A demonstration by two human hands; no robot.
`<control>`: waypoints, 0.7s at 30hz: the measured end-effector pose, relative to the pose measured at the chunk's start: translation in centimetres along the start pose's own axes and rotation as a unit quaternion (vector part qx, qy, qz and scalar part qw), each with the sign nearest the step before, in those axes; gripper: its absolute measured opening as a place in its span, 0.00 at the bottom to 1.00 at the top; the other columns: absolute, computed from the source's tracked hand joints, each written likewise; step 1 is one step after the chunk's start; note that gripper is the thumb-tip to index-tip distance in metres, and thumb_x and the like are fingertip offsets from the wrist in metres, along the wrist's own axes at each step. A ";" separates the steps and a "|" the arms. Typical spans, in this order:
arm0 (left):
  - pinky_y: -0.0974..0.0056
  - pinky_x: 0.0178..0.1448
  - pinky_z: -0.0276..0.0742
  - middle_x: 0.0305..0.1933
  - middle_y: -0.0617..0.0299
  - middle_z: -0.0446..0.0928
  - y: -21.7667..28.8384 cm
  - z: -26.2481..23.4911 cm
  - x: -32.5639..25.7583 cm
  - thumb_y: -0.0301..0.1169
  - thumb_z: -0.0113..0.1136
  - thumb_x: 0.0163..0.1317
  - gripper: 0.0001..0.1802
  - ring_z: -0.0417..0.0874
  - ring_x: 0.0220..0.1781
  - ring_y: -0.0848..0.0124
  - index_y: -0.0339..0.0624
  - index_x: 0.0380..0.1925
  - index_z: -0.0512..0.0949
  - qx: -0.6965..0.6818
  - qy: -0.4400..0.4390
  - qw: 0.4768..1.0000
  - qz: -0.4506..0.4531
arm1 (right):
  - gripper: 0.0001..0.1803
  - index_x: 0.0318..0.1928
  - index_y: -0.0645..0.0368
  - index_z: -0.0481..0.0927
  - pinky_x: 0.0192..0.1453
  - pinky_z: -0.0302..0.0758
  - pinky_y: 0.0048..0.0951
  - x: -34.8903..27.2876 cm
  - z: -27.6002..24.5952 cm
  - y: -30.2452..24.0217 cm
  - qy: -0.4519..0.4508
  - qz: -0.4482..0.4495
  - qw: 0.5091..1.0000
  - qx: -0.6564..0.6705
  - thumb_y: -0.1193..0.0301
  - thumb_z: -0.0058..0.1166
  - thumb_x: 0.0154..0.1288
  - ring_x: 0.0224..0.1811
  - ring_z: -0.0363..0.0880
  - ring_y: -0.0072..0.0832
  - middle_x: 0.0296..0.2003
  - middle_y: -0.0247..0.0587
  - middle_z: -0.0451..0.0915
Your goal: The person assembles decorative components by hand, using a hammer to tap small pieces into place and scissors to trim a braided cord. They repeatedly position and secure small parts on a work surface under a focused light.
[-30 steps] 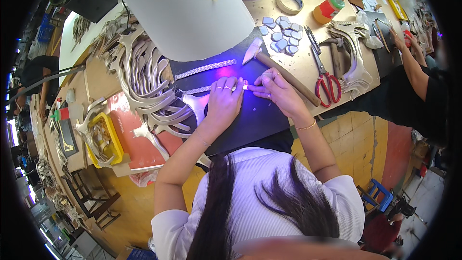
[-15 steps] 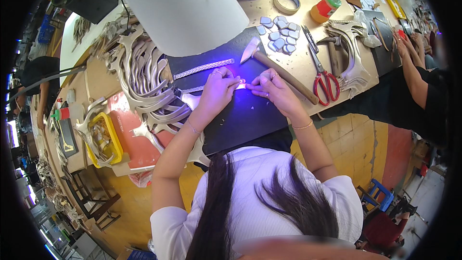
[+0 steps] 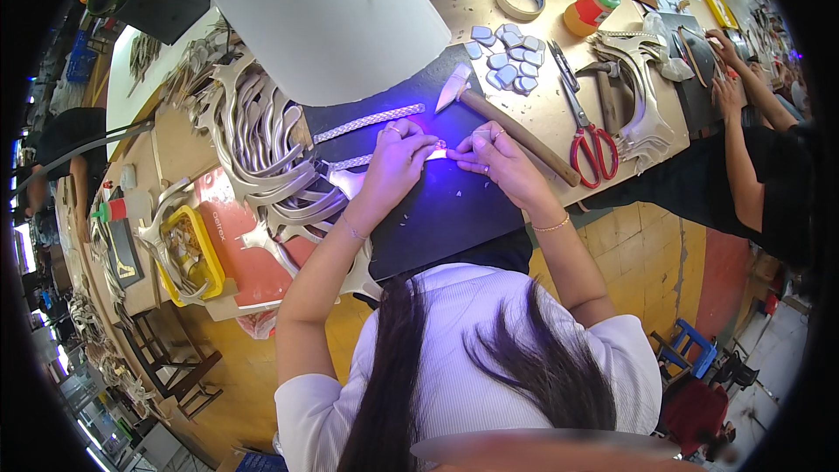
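My left hand (image 3: pixel 398 164) and my right hand (image 3: pixel 500 166) meet above a black mat (image 3: pixel 463 205), under purple light. Between their fingertips is a small pale strip end (image 3: pixel 440 155), glowing in the light; its kind is too small to tell. Both hands are closed in a pinch on it. Beyond my left hand lies a braided silvery strap (image 3: pixel 371 121). A second braided piece (image 3: pixel 351 163) and a silvery forked strap part (image 3: pixel 347 182) show beside that wrist. A hammer (image 3: pixel 516 135) with a wooden handle lies just past my right hand.
Red-handled scissors (image 3: pixel 594 153), small grey pieces (image 3: pixel 516 61), a tape roll (image 3: pixel 520 0) and a glue bottle (image 3: pixel 592 10) lie to the right. A white lamp shade (image 3: pixel 323 26) overhangs the mat. Silvery strap parts (image 3: pixel 253 122) pile up left, near a yellow tray (image 3: pixel 214 253).
My hands stay almost in place, still pinching the pale strip end. At the far right, a co-worker's hands have moved apart, one reaching farther away.
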State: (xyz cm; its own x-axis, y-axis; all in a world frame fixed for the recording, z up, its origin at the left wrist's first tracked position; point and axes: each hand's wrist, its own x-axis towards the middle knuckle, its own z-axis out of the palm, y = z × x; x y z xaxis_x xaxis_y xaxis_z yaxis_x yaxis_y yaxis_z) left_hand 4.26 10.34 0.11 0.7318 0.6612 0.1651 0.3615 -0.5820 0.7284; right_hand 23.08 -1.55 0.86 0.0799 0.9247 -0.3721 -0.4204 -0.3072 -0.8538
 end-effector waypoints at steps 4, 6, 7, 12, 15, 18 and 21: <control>0.58 0.50 0.73 0.38 0.55 0.76 -0.1 0.3 -0.2 0.26 0.66 0.60 0.09 0.77 0.43 0.59 0.40 0.41 0.87 -0.002 0.008 1.000 0.011 | 0.08 0.49 0.56 0.65 0.65 0.78 0.36 0.0 0.0 0.0 -0.003 -0.005 1.000 -0.008 0.65 0.40 0.83 0.60 0.81 0.37 0.51 0.43 0.76; 0.57 0.51 0.72 0.39 0.55 0.76 -0.1 0.5 -0.3 0.26 0.66 0.60 0.08 0.76 0.44 0.58 0.39 0.40 0.86 0.001 0.013 1.000 0.012 | 0.08 0.50 0.56 0.65 0.65 0.78 0.36 0.0 0.0 0.1 -0.005 -0.006 1.000 -0.010 0.65 0.40 0.83 0.60 0.81 0.37 0.51 0.43 0.76; 0.57 0.52 0.71 0.39 0.56 0.76 0.0 0.5 -0.4 0.26 0.65 0.60 0.08 0.76 0.45 0.58 0.40 0.40 0.86 0.006 0.018 1.000 0.017 | 0.08 0.50 0.57 0.65 0.66 0.78 0.36 0.0 0.0 0.1 -0.005 -0.005 1.000 -0.011 0.65 0.40 0.83 0.61 0.81 0.37 0.51 0.43 0.76; 0.56 0.55 0.69 0.40 0.56 0.75 0.1 0.9 -0.6 0.25 0.64 0.61 0.06 0.75 0.47 0.57 0.40 0.39 0.84 0.008 0.046 0.998 0.032 | 0.08 0.50 0.57 0.65 0.67 0.77 0.37 -0.1 -0.1 0.3 -0.002 -0.005 1.000 -0.010 0.65 0.40 0.83 0.62 0.80 0.37 0.51 0.43 0.76; 0.55 0.55 0.68 0.41 0.55 0.75 0.2 1.0 -0.6 0.25 0.63 0.61 0.06 0.75 0.48 0.57 0.40 0.39 0.83 0.008 0.041 0.999 0.022 | 0.09 0.49 0.57 0.65 0.67 0.77 0.37 -0.1 0.0 0.4 -0.004 -0.010 1.000 -0.009 0.65 0.40 0.83 0.62 0.80 0.37 0.51 0.43 0.76; 0.55 0.55 0.68 0.41 0.55 0.75 0.1 1.1 -0.4 0.25 0.62 0.62 0.06 0.75 0.48 0.56 0.40 0.38 0.83 0.021 0.033 0.999 0.020 | 0.09 0.49 0.57 0.66 0.68 0.76 0.37 -0.1 0.0 0.4 -0.007 -0.012 1.000 -0.011 0.65 0.41 0.83 0.62 0.80 0.37 0.51 0.43 0.77; 0.54 0.54 0.67 0.41 0.57 0.75 0.2 1.4 -0.2 0.27 0.61 0.63 0.06 0.74 0.48 0.57 0.42 0.39 0.82 0.046 0.026 0.998 0.017 | 0.09 0.49 0.57 0.66 0.68 0.76 0.37 -0.1 0.0 0.3 -0.006 -0.008 1.000 -0.019 0.65 0.41 0.83 0.62 0.80 0.36 0.52 0.43 0.77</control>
State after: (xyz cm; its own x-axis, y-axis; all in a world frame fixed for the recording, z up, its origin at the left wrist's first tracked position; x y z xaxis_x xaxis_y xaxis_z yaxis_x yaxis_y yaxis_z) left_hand 4.94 9.41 -0.68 0.7141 0.6631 0.2243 0.3903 -0.6432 0.6587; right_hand 22.95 -1.73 0.58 0.0764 0.9323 -0.3536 -0.3848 -0.2996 -0.8730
